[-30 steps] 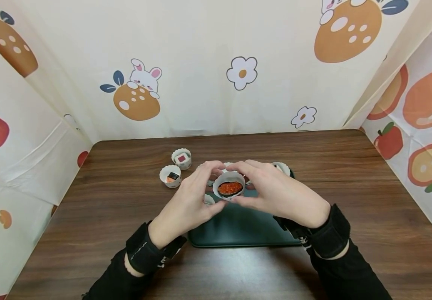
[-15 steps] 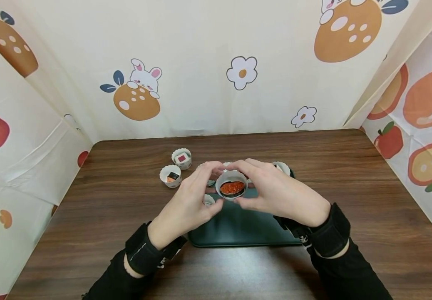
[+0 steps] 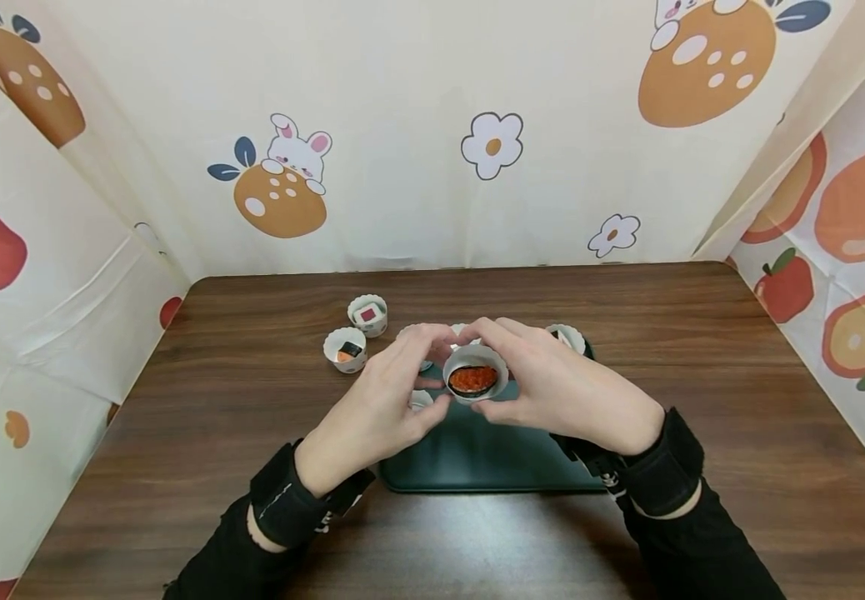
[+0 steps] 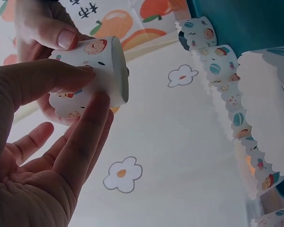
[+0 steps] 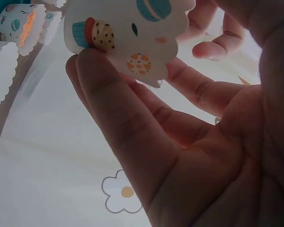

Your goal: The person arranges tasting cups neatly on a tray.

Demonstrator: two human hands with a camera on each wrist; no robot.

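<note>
Both hands are raised over the dark green tray (image 3: 492, 467) around one white scalloped paper baking cup (image 3: 453, 393). In it lies a small piece of roe sushi (image 3: 473, 380), orange-red on top with a dark seaweed edge. The left hand (image 3: 380, 400) holds the cup's left side; in the left wrist view its thumb (image 4: 66, 75) and index finger lie against the printed wall. On the opposite side the right hand (image 3: 563, 379) grips it, with an index finger (image 5: 109, 90) along the wall in the right wrist view.
Two similar cups stand on the wooden table (image 3: 215, 433) at the back left: one with pink-and-white contents (image 3: 372, 325), one with orange-and-black contents (image 3: 337, 343). More cups, such as one at the tray's back right (image 3: 569, 335), are partly hidden by the hands.
The held cup has shifted slightly right, towards the right hand, and the left thumb's tip now sits nearer its edge. The head view has also shifted a little.
</note>
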